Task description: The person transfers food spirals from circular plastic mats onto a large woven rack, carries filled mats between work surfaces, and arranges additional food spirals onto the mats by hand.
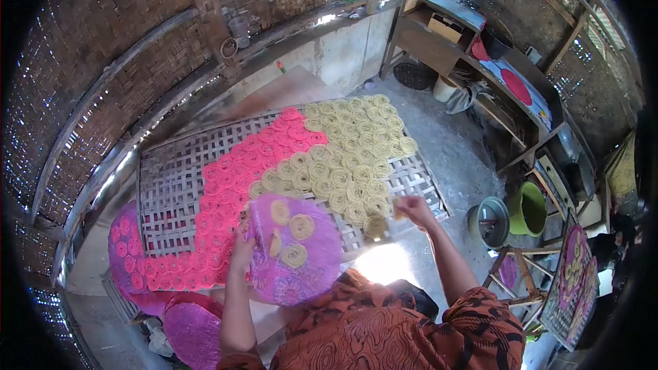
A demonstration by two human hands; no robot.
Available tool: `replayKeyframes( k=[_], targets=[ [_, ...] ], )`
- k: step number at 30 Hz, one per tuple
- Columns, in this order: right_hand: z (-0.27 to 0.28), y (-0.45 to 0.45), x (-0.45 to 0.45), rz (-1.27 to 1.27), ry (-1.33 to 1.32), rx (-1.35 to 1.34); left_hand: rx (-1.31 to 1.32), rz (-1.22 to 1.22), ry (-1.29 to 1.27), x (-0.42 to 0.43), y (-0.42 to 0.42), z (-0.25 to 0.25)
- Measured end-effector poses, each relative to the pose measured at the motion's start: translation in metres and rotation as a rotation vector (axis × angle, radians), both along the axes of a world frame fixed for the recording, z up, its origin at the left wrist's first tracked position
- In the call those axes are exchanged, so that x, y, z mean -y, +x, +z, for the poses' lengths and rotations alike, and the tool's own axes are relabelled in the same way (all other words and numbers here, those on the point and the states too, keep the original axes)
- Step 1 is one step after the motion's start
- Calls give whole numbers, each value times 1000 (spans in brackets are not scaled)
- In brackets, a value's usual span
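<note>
My left hand [244,238] grips the left edge of a round purple disc [319,247], which is tilted in front of my body. Several pale yellow coils [301,227] lie on that disc. My right hand [413,211] is pinched at the near right edge of a woven bamboo rack [171,185]; a small pale piece, probably a coil, shows at its fingertips. Rows of pale yellow coils [356,144] and bright pink coils [236,171] cover much of the rack, touching one another.
More purple discs [192,332] are at the lower left, one with pink coils. To the right stand a grey bucket [488,223], a green basket [528,209] and a wooden shelf unit [428,44]. A rack with more discs [572,281] leans at the far right.
</note>
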State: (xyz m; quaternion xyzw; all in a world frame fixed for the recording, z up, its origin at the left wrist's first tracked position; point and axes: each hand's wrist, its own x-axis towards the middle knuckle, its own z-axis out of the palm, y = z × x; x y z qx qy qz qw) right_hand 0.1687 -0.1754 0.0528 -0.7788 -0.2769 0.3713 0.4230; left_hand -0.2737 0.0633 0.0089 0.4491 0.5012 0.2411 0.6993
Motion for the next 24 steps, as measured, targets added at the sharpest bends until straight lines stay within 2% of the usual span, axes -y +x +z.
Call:
replayKeyframes(
  k=[1,3,5,6,7,8,9,11,12,13,14,15,16,18,21,22,24],
  targets=[
    [-5,-3,9,-8,2,5,-58,27,31,-2,3,-14],
    [-15,-11,23,-191,21,-352,-47,50,-6,4,21,-8],
    [-52,-7,33,-263,5,-377,-215,127,135,4,34,-13],
    [-87,1,41,-176,-12,-144,-220,117,139,6,36,-11],
    [-88,-3,42,-86,-30,85,-268,-33,180,6,36,-5],
    [-87,-1,41,107,-164,378,-309,-176,226,3,40,1],
    [-87,-4,40,107,-154,371,-317,-174,233,5,43,7],
    [-32,-34,17,86,-221,801,-154,-86,184,15,49,34],
    [-20,-40,2,88,-37,771,-88,-110,172,10,46,21],
    [-8,-50,-19,117,95,677,-93,-104,187,8,48,29],
    [7,-63,-41,146,222,585,168,-64,-136,13,57,41],
    [38,-82,-61,164,194,249,427,-25,-465,21,67,54],
    [63,-99,-76,230,244,89,429,-30,-455,28,78,72],
    [87,-131,-103,263,522,-103,439,-136,-488,41,99,106],
    [89,-127,-118,272,495,-182,496,-121,-400,49,115,118],
    [90,-111,-117,240,409,-252,514,-128,-387,47,114,118],
    [71,-75,-105,108,476,-382,550,-112,-425,41,105,102]
  ],
)
